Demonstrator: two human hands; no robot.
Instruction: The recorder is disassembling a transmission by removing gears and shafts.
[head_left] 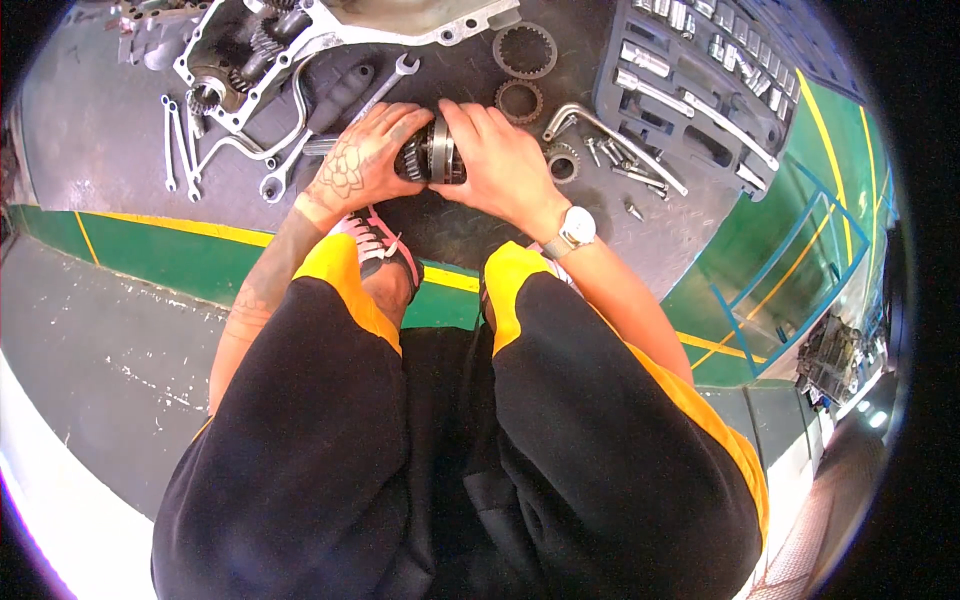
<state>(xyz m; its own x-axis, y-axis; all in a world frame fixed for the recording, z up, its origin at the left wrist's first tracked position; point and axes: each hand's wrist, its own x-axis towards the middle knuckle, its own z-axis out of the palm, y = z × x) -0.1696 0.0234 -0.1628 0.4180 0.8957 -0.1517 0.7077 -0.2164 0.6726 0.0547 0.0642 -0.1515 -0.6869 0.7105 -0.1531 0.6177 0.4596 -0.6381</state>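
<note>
Between my two hands is a gear assembly point(440, 152), a toothed dark gear on its left part and a bright metal ring on its right. My left hand point(375, 155), its fingers curled, grips the toothed end. Around the ring side wraps my right hand point(500, 165), with a watch on the wrist. My palms hide both ends of the assembly. Beyond my right hand lie a large toothed ring point(497, 52) and a smaller ring point(502, 103). A small gear point(578, 162) rests just right of that hand.
An opened gearbox housing point(335, 38) stands far left, with wrenches point(181, 150) in front of it. An L-shaped wrench point(615, 145) and several bolts point(640, 172) lie right. Behind them is a socket set case point(622, 95). A blue metal frame point(790, 275) stands at the right.
</note>
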